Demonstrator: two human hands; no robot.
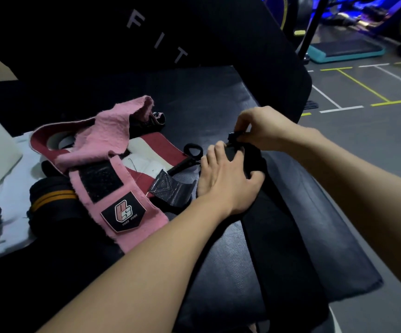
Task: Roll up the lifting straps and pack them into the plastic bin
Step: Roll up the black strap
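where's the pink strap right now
In the head view the pink strap lies unrolled left of centre on the black bench, draped over a red and white strap, left of both hands.

Fuzzy pink cloth strap [91, 150], matt.
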